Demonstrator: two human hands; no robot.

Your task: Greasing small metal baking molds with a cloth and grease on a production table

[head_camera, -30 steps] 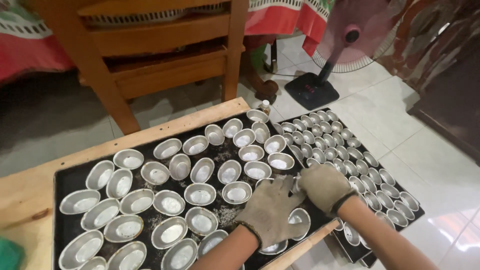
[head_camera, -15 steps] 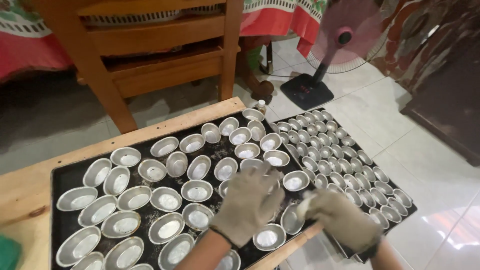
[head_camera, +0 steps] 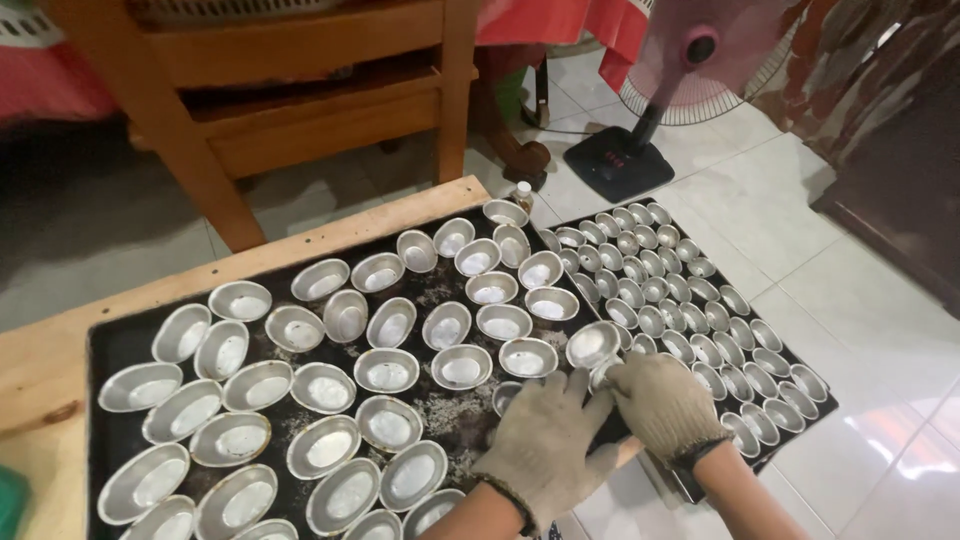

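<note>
Head view shows both gloved hands drawn close together at the near right edge of the black baking tray [head_camera: 120, 340]; half a second earlier they lay further apart, the left one spread flat over the moulds in the middle and the right one lower, off the tray's corner. The left hand [head_camera: 545, 445] now lies palm down, fingers loosely spread over the tray's bare patch, covering part of one small oval tin mould [head_camera: 508, 395]. The right hand [head_camera: 660, 405] has its fingers curled together on a small tin mould [head_camera: 604, 374] at the tray's edge; how firmly it pinches is hidden by the glove. Another oval mould [head_camera: 594, 343] sits just beyond its fingertips.

Oval tin moulds [head_camera: 387, 372] fill the rest of the tray in loose rows, on a wooden table [head_camera: 40, 360]. A second tray of smaller moulds [head_camera: 700, 310] lies on the tiled floor [head_camera: 880, 400] to the right, partly under the right wrist. Further off stand a wooden chair [head_camera: 300, 90] and a pink pedestal fan [head_camera: 700, 55].
</note>
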